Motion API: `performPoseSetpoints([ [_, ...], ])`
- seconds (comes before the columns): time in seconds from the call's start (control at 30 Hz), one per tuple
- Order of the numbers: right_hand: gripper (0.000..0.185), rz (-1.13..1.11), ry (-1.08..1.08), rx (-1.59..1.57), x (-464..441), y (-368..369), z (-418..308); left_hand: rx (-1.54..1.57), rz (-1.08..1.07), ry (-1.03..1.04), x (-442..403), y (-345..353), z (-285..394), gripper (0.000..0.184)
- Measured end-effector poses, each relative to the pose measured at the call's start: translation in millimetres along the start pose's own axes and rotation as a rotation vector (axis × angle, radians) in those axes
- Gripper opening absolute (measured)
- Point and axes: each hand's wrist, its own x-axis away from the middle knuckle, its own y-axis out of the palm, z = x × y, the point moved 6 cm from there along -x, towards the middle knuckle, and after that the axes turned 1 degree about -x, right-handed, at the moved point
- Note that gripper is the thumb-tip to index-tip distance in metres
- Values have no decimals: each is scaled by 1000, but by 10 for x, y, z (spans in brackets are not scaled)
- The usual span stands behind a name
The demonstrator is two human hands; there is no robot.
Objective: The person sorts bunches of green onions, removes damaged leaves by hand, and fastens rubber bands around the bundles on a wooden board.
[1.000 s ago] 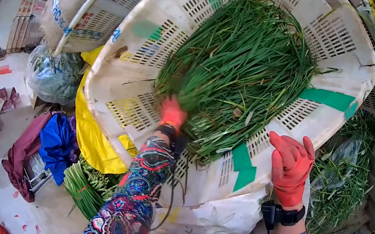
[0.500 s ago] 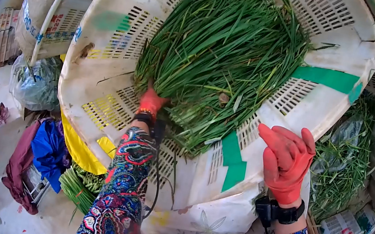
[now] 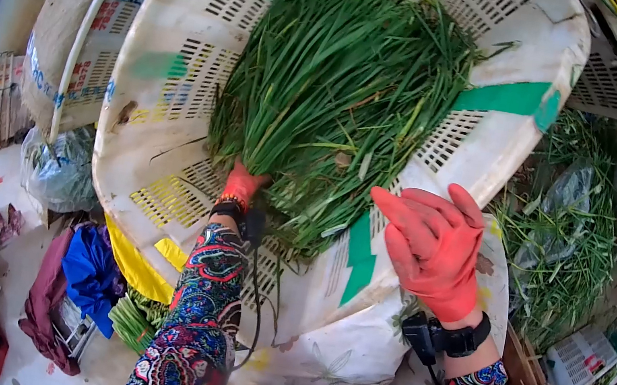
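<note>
A large white slatted basket (image 3: 485,161) holds a heap of long green leafy stalks (image 3: 344,76). My left hand (image 3: 243,184), in a red glove, is closed round the lower ends of a bunch of these stalks at the near left side of the heap. The leaves fan upward from it, and the fingers are partly hidden by them. Over the basket's near right rim is my right hand (image 3: 433,250), also red-gloved, palm turned up with its fingers apart and nothing in it.
At the right lies another pile of green stalks (image 3: 560,251) with clear plastic. To the left are a plastic bag of greens (image 3: 60,171), a blue cloth (image 3: 91,274) and a yellow sheet (image 3: 138,262). A bundle of stems (image 3: 132,322) lies below the basket.
My left hand has shifted left and now grips the stalk ends steadily. My right hand has moved left, nearer the heap. The basket sits further left in view.
</note>
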Motion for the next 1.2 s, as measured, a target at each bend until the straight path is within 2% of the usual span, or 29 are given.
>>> performPoseSetpoints([
  [0.07, 40, 36, -37, -1, 9, -9, 3, 97, 51, -17, 21, 67, -14, 99],
  [0.2, 42, 129, -82, -26, 28, -42, -18, -54, 47, 73, -235, 44, -109, 93],
  [0.27, 41, 155, -107, -42, 36, -55, -7, -84, -39, 118, -243, -56, -64, 78],
  [0.33, 40, 174, -113, -45, 48, -48, 6, -173, -158, 135, 85, -470, 353, 66],
  [0.37, 40, 180, -115, -45, 58, -44, 9, -188, -326, 146, 264, -646, 590, 52],
  [0.4, 39, 188, -120, -46, 63, -40, 1, -219, -338, 142, 422, -853, 781, 50],
  [0.47, 34, 135, -55, -28, 40, -5, -32, -273, -365, 133, 660, -1135, 1026, 48],
  [0.5, 34, 112, -9, 12, 30, 14, -54, -123, -475, 176, 750, -1164, 1130, 47],
  [0.6, 39, 72, 176, 22, -7, 195, -221, 29, -571, 192, 1083, -1385, 1322, 42],
  [0.63, 43, -229, 273, -37, -134, 209, -382, 49, -571, 185, 1078, -1398, 1303, 34],
  [0.7, 53, -442, 261, -381, -95, 320, -597, -59, -471, 477, 1454, -1608, 1524, 31],
  [0.73, 58, -345, 142, -658, -102, 403, -702, -112, -416, 624, 1692, -1672, 1700, 32],
  [0.77, 50, -537, 569, -1155, -19, 761, -677, -63, -443, 586, 1722, -1640, 1721, 33],
  [0.8, 44, -519, 1141, -1550, 21, 880, -765, -111, -354, 727, 1838, -1648, 1823, 26],
  [0.83, 44, -412, 970, -1707, 86, 1377, -749, -141, -322, 828, 1919, -1630, 1852, 26],
  [0.87, 47, -319, 946, -1830, 123, 1537, -810, -170, -289, 919, 1965, -1587, 1858, 27],
  [0.9, 50, -228, 914, -1955, 162, 1692, -875, -214, -400, 679, 1867, -1414, 1810, 30],
  [0.93, 50, -272, 995, -2012, 170, 1624, -979, -249, -509, 429, 1781, -1205, 1744, 33],
  [0.97, 50, -320, 1081, -2065, 177, 1566, -1048, -448, -448, 440, 1666, -985, 1655, 39],
  [1.0, 50, -363, 1172, -2114, 198, 1553, -1080, -281, -462, 555, 1835, -982, 1724, 45],
  [1.03, 53, -452, 1334, -1977, 271, 1635, -1000, -344, -435, 454, 2048, -1042, 1808, 50],
  [1.07, 51, -433, 1356, -1937, 297, 1659, -951, -401, -402, 357, 2199, -1098, 1890, 55],
  [1.1, 49, -416, 1378, -1894, 317, 1643, -932, -339, -524, 264, 2261, -1050, 1897, 63],
  [1.17, 46, -370, 1425, -1896, 343, 1620, -904, -268, -525, 276, 2390, -1148, 1973, 69],
  [1.2, 46, -390, 1365, -2005, 331, 1657, -900, -236, -526, 280, 2460, -1204, 2010, 72],
])
